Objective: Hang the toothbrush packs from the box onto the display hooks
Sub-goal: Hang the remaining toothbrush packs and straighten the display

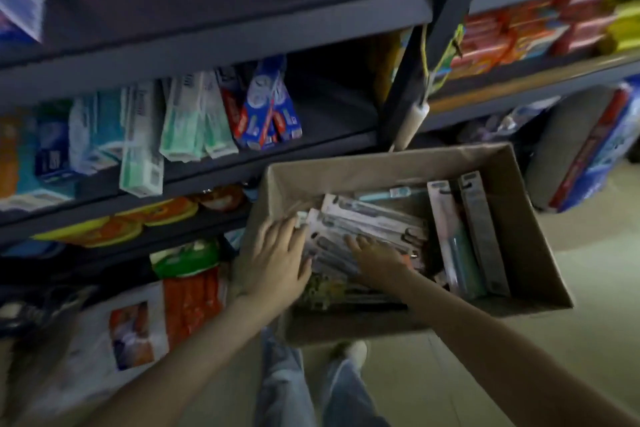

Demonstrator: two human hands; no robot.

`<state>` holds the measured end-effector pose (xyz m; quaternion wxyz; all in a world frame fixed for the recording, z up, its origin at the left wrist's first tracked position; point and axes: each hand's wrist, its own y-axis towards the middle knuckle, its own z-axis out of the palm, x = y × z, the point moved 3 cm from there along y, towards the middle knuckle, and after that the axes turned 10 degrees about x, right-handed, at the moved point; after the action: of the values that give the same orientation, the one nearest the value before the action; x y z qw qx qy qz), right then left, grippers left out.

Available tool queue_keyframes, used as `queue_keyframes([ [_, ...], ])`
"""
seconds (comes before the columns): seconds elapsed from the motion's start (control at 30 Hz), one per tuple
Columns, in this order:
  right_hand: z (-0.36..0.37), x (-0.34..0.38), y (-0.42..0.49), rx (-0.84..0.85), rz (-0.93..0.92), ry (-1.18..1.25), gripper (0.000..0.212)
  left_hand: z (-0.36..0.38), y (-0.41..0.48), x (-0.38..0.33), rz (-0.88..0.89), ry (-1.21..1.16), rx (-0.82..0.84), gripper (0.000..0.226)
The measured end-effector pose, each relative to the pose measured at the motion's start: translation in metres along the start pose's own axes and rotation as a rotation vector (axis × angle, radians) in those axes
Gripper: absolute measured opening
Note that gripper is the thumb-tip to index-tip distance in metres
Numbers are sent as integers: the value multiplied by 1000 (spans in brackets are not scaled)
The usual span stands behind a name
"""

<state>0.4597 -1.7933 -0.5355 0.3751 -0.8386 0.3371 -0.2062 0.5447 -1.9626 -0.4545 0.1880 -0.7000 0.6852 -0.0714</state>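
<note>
The task appears to be sitting at its very beginning. The toothbrush packs [375, 220] are lying in a loose, slanted pile inside the cardboard box [533, 218], which is sitting low in front of the shelves [207, 42], right of centre. A few more packs [474, 236] are standing on edge by the box's right wall.

The person is reaching in with both arms. The left hand [277, 258] is resting on the left end of the pile, with its fingers stretching over the pack ends and its thumb splaying toward the near side. Its grip is lying apart, closing round nothing. The right hand [379, 260] is lying flat on the middle of the pile with its grip likewise apart, though blur is making the fingertips hard to read. No pack is being lifted.

No display hooks are showing anywhere in this view. The shelves to the left and far side are carrying toothpaste cartons [194, 114] and other goods. No pack is showing as hung, so I am judging that nearly all the work is waiting. That means picking out a pack, raising it clear of the box, finding a hook and threading the pack's hang hole onto it, then repeating until the box is emptying out.
</note>
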Motion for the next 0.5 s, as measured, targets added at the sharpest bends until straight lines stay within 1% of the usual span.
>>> queue_keyframes([
  [0.07, 6, 13, 13, 15, 22, -22, 75, 5, 4, 0, -20, 17, -60, 53],
  [0.2, 7, 16, 21, 4, 7, 123, 66, 10, 6, -3, -33, 63, -141, 51],
  [0.3, -2, 4, 12, -36, -19, 321, 58, 10, 4, -4, -29, 100, -156, 51],
  [0.37, -14, -8, 1, -122, -52, 507, 50, 8, 2, -9, -50, 95, -172, 51],
  [0.43, -26, -19, -14, -205, -113, 681, 43, 4, 3, -17, -75, 34, -200, 52],
  [0.5, -39, -28, -32, -254, -153, 840, 39, 2, 6, -25, -94, -90, -205, 54],
])
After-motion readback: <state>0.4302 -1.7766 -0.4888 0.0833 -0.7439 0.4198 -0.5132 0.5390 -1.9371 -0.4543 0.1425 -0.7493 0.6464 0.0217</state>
